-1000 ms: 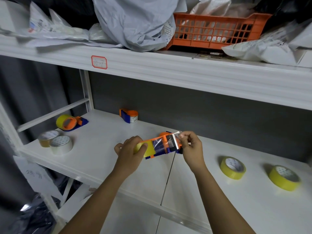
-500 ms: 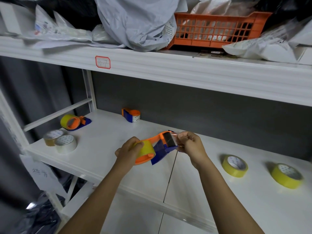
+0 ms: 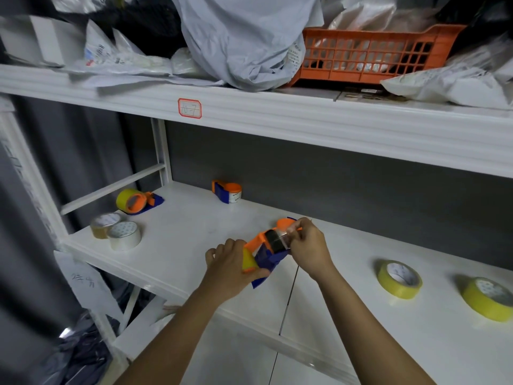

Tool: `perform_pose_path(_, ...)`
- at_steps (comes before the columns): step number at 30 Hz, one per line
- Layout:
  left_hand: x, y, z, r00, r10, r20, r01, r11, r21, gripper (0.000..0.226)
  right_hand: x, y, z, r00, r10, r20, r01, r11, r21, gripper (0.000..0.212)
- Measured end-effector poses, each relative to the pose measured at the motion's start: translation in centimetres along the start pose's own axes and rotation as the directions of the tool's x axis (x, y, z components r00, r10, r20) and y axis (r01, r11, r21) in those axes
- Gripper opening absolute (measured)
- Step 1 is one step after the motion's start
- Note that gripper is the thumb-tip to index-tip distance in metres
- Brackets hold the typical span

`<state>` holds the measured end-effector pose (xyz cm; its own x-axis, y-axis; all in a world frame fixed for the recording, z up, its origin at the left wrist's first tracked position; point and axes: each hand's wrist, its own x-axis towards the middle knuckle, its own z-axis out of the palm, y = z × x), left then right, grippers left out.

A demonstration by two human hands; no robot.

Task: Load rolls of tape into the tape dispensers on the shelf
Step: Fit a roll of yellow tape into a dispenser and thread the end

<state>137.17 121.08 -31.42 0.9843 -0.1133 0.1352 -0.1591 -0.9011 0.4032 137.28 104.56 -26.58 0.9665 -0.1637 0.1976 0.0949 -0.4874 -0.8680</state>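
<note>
Tape (image 3: 287,237) pinched by the right hand (image 3: 308,247) could slip or stick crooked, since the left hand (image 3: 231,269) merely grips the dispenser (image 3: 265,252) mid-frame.

One head-worn view, close in, looking forward and down at the shelf (image 3: 172,254), forearms entering from six o'clock.

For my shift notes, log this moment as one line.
left hand: grips orange-and-blue plastic tape dispenser with yellow roll | right hand: pinches clear tape end at its front
</note>
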Motion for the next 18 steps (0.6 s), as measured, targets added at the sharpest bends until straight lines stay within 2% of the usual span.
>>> perform_pose_path(5, 0.2, -1.3, 0.1, 0.997, 0.039, -0.073, -0.035, 0.997, 0.066, 0.054, -0.3, 0.3, 0.5, 0.996, 0.073, 0.058, -0.075, 0.997, 0.023, 0.016)
perform_pose_path(8, 0.2, -2.0, 0.3, 0.996, 0.026, -0.089, -0.015, 0.993, 0.117, 0.061, -0.4, 0.4, 0.7, 0.985, 0.146, 0.095, -0.159, 0.976, 0.146, 0.022)
perform_pose_path(12, 0.3, -2.5, 0.3, 0.99, 0.057, -0.13, -0.033, 0.984, 0.175, 0.066, -0.1, 0.6, 0.5, 0.954, 0.259, 0.153, -0.296, 0.903, 0.313, 0.013)
perform_pose_path(15, 0.6, -3.0, 0.2, 0.993, 0.057, -0.102, -0.043, 0.991, 0.128, 0.064, -0.2, 0.3, 0.1, 0.932, 0.298, 0.206, -0.362, 0.806, 0.468, 0.014)
perform_pose_path(18, 0.5, -3.2, 0.3, 0.997, 0.047, -0.059, -0.053, 0.993, -0.105, 0.056, -0.3, -0.1, -0.2, 0.951, 0.213, 0.226, -0.3, 0.816, 0.494, 0.015)
